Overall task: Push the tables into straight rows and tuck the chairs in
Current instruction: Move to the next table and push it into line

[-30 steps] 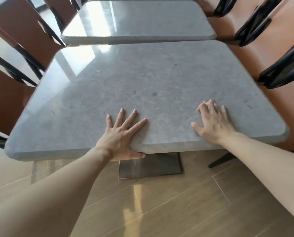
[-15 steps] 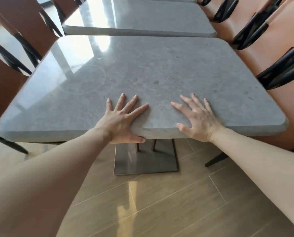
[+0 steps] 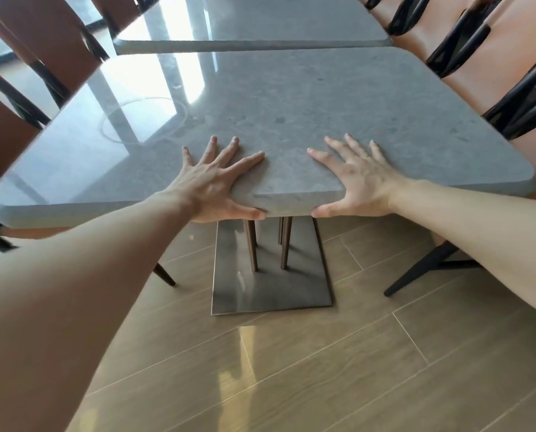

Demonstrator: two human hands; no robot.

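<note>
The near grey stone-look table (image 3: 291, 98) stands in front of me on a dark metal base (image 3: 272, 285). My left hand (image 3: 212, 179) lies on its front edge, fingers spread flat on top and thumb hooked under the rim. My right hand (image 3: 358, 179) holds the same edge a little to the right in the same way. A second grey table (image 3: 260, 26) stands just beyond, its near edge close to the near table's far edge.
Brown chairs (image 3: 51, 35) with black frames line the left side, their backs against the table. Orange seating with black straps (image 3: 466, 42) runs along the right. A black chair leg (image 3: 416, 272) stands on the wooden floor (image 3: 322, 369) at the right.
My right hand slid left along the front edge toward my left hand, and its thumb now hooks under the rim. More of the table's base shows below the edge.
</note>
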